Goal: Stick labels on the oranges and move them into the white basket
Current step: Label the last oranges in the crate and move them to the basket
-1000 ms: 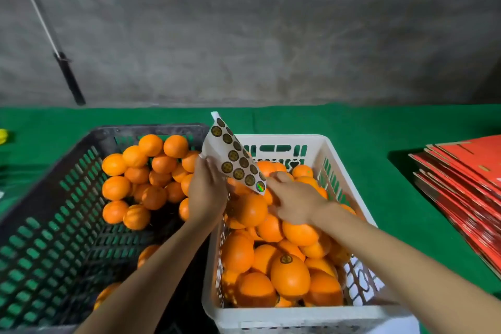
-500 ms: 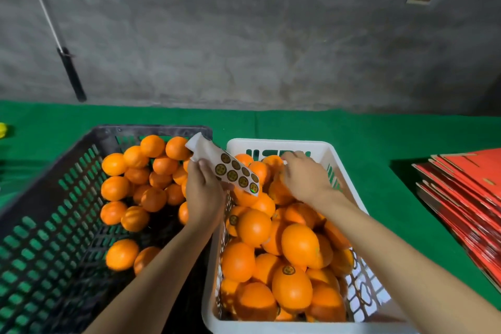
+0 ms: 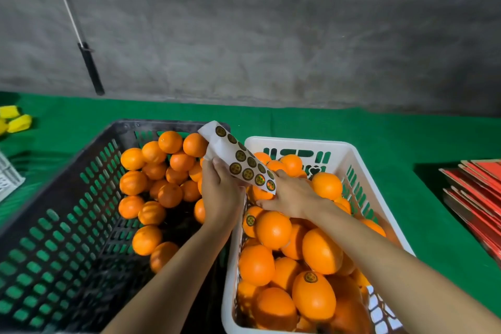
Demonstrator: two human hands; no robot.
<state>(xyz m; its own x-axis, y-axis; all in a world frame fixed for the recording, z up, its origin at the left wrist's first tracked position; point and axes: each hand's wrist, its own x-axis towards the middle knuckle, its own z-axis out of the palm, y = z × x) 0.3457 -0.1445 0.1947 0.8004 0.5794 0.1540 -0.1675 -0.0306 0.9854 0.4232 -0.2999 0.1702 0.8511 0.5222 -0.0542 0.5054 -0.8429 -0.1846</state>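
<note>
Item: label sheet (image 3: 244,163), gripped in my left hand (image 3: 221,192) above the gap between black crate (image 3: 67,198) and white basket (image 3: 349,154). Right hand (image 3: 291,195): fingers at the sheet's lower edge, apparently picking at a label; the pinch itself I cannot tell. Unlabelled oranges (image 3: 162,171) wait in the crate. Advice: hold sheet taut, lift sticker by its rim.
</note>
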